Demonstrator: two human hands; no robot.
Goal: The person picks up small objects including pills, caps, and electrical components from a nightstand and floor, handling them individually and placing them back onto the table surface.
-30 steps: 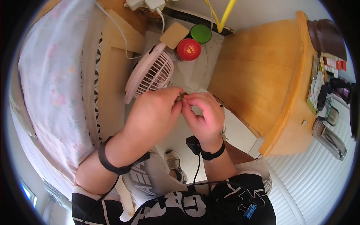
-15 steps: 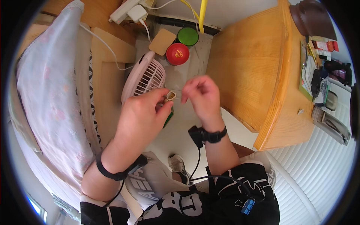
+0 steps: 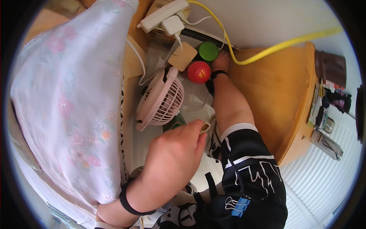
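My left hand (image 3: 173,150) is closed, pinching a small whitish ring-like piece (image 3: 205,127) with a yellowish-brown inside between thumb and forefinger. My right arm stretches away from me, and my right hand (image 3: 221,63) is down between the green-lidded container (image 3: 208,51) and the wooden cabinet. Its fingers are hidden there. A red-lidded container (image 3: 198,72) stands just nearer, left of my right wrist. Beyond my left hand is a pink fan (image 3: 162,99) with a slatted grille, a dark green object (image 3: 174,123) partly showing below it.
The wooden cabinet (image 3: 274,99) borders the right side. A bed with a floral cover (image 3: 72,103) fills the left. At the back are a white power strip (image 3: 164,15), a charger (image 3: 172,25), a tan square-topped box (image 3: 183,56) and a yellow cable (image 3: 282,47). A thin cord lies near the fan.
My right hand has left the spot near my left hand and reached far down beside the green-lidded container. My left hand, still pinching the ring-like piece, appears lower and further right.
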